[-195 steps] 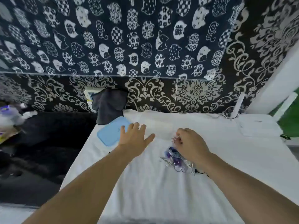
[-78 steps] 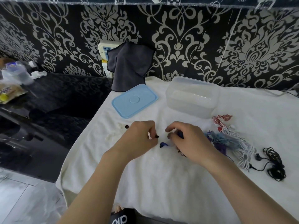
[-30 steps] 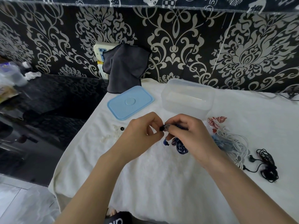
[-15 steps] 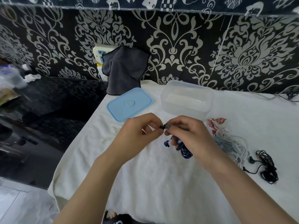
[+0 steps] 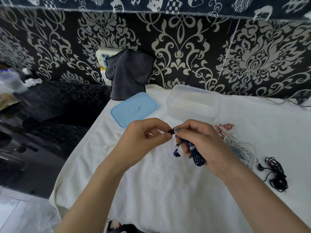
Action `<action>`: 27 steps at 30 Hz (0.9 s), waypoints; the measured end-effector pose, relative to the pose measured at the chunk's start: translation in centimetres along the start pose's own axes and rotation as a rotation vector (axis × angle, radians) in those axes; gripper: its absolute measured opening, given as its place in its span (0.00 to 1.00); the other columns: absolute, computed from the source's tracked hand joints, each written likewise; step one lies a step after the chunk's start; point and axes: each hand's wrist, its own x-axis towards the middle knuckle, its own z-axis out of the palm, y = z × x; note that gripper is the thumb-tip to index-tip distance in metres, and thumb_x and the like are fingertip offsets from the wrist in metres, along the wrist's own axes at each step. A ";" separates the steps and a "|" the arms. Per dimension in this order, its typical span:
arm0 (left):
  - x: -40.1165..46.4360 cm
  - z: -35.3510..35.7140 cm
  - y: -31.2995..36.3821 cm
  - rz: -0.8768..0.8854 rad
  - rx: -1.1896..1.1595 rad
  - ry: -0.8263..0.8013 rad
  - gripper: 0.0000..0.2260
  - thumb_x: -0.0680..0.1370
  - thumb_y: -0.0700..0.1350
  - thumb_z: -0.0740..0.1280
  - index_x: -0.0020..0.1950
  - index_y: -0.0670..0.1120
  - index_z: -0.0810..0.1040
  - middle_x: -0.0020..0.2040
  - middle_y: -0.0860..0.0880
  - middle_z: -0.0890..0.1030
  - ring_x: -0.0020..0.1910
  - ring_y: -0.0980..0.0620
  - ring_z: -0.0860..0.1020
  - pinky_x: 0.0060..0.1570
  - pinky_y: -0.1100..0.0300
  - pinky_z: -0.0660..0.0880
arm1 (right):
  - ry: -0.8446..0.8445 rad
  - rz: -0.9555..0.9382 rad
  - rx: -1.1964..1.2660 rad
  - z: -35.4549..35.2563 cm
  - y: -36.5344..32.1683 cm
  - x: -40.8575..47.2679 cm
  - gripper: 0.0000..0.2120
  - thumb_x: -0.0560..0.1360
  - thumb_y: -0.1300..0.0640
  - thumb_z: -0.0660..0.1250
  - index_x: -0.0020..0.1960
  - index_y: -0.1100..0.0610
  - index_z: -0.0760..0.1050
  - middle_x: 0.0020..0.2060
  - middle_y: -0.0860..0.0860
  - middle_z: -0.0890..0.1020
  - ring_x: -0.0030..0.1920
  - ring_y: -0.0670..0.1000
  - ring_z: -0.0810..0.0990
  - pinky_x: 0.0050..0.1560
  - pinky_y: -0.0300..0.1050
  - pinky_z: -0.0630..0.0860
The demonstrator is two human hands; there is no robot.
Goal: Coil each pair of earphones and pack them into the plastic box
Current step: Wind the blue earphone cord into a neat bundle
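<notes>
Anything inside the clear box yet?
The box looks empty; no earphones show through its clear walls. Blue earphones are in the right hand; its floor is hazy.

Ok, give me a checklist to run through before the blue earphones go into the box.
1. Blue earphones in hand: ok, the right hand holds the bundle and the left hand pinches a small dark tip at its end.
2. Coil finished: not ok, one blue earbud hangs loose below the fingers.
3. Box open: ok, the lid lies on the cloth to its left.
4. Room in box: ok, nothing seen through its clear walls.
5. Other pairs apart from this one: ok, the white, red and black earphones lie to the right.
</notes>
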 end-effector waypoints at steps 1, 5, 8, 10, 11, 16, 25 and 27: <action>0.0 0.0 0.1 0.003 -0.020 0.001 0.04 0.76 0.41 0.75 0.47 0.50 0.85 0.36 0.57 0.83 0.34 0.47 0.72 0.37 0.52 0.67 | -0.008 0.002 0.006 0.0 -0.1 0.0 0.08 0.79 0.62 0.67 0.42 0.62 0.78 0.35 0.57 0.79 0.27 0.51 0.74 0.28 0.43 0.70; 0.0 0.1 0.2 0.016 -0.075 0.020 0.04 0.76 0.38 0.74 0.48 0.47 0.85 0.34 0.57 0.82 0.33 0.54 0.75 0.38 0.57 0.69 | 0.000 0.018 0.114 0.1 -0.5 -0.1 0.06 0.79 0.64 0.67 0.44 0.64 0.78 0.34 0.57 0.78 0.25 0.50 0.71 0.26 0.40 0.70; 0.0 0.2 0.5 0.024 -0.122 0.020 0.05 0.76 0.36 0.74 0.48 0.45 0.85 0.36 0.56 0.83 0.33 0.57 0.78 0.38 0.64 0.71 | 0.020 0.046 0.183 0.3 -0.8 -0.1 0.04 0.78 0.64 0.67 0.46 0.64 0.78 0.34 0.56 0.79 0.26 0.51 0.70 0.25 0.40 0.68; 0.1 0.2 0.6 0.027 -0.154 0.024 0.06 0.76 0.36 0.74 0.47 0.47 0.85 0.39 0.53 0.85 0.38 0.53 0.81 0.42 0.60 0.75 | 0.023 0.056 0.199 0.2 -0.9 -0.2 0.03 0.78 0.64 0.68 0.45 0.62 0.77 0.35 0.57 0.80 0.27 0.51 0.70 0.25 0.40 0.68; 0.1 0.2 0.7 0.031 -0.167 0.026 0.06 0.76 0.36 0.74 0.46 0.48 0.85 0.41 0.51 0.86 0.40 0.52 0.82 0.44 0.58 0.75 | 0.019 0.058 0.207 0.2 -0.9 -0.2 0.04 0.78 0.64 0.67 0.44 0.61 0.77 0.35 0.57 0.80 0.27 0.51 0.69 0.25 0.40 0.68; 0.2 0.2 0.7 0.040 -0.172 0.022 0.07 0.76 0.36 0.74 0.50 0.47 0.86 0.47 0.48 0.87 0.47 0.47 0.85 0.52 0.55 0.80 | 0.006 0.053 0.248 0.3 -1.1 -0.3 0.05 0.79 0.64 0.66 0.44 0.61 0.77 0.35 0.57 0.78 0.26 0.50 0.69 0.26 0.38 0.70; 0.1 0.1 0.8 0.023 -0.335 -0.032 0.05 0.75 0.33 0.73 0.49 0.38 0.83 0.45 0.43 0.87 0.48 0.48 0.86 0.52 0.62 0.79 | -0.045 0.054 0.293 0.4 -1.3 -0.6 0.06 0.79 0.66 0.65 0.43 0.64 0.74 0.34 0.57 0.76 0.26 0.50 0.68 0.25 0.38 0.69; 0.1 0.1 0.7 0.019 -0.384 -0.038 0.07 0.73 0.37 0.73 0.49 0.37 0.83 0.46 0.41 0.87 0.49 0.46 0.86 0.55 0.58 0.80 | -0.054 0.066 0.319 0.4 -1.5 -0.7 0.07 0.79 0.66 0.65 0.42 0.64 0.74 0.33 0.57 0.75 0.25 0.50 0.67 0.24 0.37 0.69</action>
